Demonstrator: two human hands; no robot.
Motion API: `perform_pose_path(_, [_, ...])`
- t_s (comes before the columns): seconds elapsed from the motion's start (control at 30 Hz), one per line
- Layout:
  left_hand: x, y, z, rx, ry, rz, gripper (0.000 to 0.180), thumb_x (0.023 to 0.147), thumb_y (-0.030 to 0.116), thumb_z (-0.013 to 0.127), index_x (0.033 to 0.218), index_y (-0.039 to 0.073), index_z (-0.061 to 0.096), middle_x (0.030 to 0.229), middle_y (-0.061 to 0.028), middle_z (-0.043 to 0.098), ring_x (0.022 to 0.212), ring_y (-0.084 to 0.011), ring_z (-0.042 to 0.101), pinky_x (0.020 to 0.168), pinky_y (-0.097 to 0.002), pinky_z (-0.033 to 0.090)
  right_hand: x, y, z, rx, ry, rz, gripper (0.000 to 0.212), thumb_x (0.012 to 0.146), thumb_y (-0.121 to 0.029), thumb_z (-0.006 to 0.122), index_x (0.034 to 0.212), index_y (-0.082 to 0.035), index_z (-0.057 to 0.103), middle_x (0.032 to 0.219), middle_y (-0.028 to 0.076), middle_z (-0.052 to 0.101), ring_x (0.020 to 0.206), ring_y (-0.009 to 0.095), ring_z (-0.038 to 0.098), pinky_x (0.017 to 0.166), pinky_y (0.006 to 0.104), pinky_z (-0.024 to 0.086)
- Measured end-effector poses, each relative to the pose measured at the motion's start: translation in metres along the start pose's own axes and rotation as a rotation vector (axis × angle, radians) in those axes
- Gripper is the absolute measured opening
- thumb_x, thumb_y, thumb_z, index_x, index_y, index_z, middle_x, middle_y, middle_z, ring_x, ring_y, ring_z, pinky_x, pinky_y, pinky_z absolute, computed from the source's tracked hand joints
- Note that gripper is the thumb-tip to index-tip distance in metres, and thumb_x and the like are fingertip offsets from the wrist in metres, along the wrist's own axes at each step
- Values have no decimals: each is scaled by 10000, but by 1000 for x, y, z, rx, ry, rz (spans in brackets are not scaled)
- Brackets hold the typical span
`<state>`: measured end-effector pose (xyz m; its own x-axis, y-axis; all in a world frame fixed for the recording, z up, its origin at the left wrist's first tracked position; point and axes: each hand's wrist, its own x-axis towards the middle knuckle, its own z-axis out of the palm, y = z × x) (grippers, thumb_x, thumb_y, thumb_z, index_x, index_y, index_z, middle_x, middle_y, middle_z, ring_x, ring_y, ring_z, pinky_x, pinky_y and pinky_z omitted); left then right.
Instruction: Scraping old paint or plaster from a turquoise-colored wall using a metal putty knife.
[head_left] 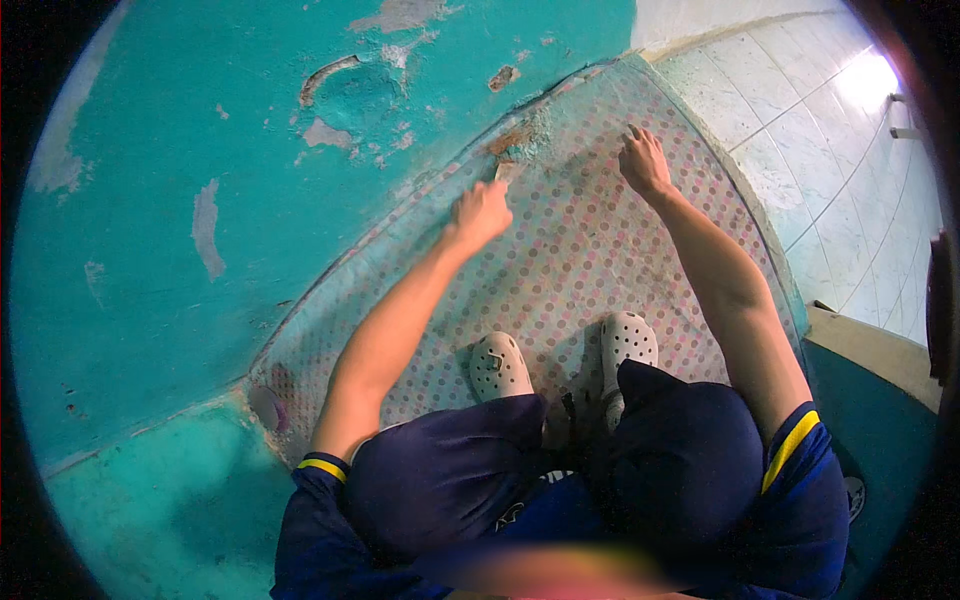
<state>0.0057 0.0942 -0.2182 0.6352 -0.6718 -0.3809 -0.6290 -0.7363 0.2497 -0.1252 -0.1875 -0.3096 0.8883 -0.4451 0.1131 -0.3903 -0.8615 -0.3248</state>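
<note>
Left hand (482, 212) closes on scraper beside flaking turquoise wall (150, 330)

Gripped in the left fist, a small, flat, pale tool that looks like a scraper (506, 172) points to the far side, just beside a scatter of rubble (521, 141) at the wall's foot. Scraping or gathering loose matter appears to be the step in hand; a further stroke would call for a firm grip, a low blade angle and care not to snag the covering beneath. The right hand (646, 162), well apart to the right, has its fingers loosely bent with no object visible in them; whether it touches the surface below cannot be told.

Rust-brown and blue-green crumbs make up the grainy rubble, lying on a thin, wrinkled sheet (560, 265) dotted in pink and brown. Its far-left edge curves along the wall, where matte paint gives way to rough grey patches and a crescent-shaped gouge (328, 78). Nearer stand two smooth, perforated pale clogs (500, 366). Glossy, faintly veined tiles (800, 130) lie at far right.
</note>
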Motion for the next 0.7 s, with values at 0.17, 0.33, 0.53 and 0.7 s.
perform_pose_path(0.17, [13,4,-45,2,-50,25,370,910,207,493,1250,151,629,945,-241,666,916,-451,634,806,-489,522,-6,6,-2,-12,-42,24,309,884,-107,542,1149,44,591,1347,224,493,1284,352,436,1108,443,329])
perform_pose_path(0.33, [-78,-2,34,-177,274,182,408,906,69,473,1301,32,566,805,-289,617,744,-447,601,644,-494,471,-13,19,-10,-6,-27,76,320,884,-104,539,1166,42,580,1355,227,488,1297,346,428,1104,435,334])
perform_pose_path(0.53, [-138,-25,110,-266,75,195,625,831,-34,498,1443,1,378,894,-316,516,698,-445,547,615,-497,459,-12,25,-8,7,47,117,452,880,-100,540,1308,27,468,1385,201,460,1296,331,429,1090,425,348])
perform_pose_path(0.7, [-88,2,80,-41,-109,80,711,804,-12,515,1471,-34,272,972,-331,564,818,-499,580,741,-525,496,-13,14,-8,3,-65,97,519,904,-118,522,1389,12,390,1373,191,462,1286,328,436,1092,425,344])
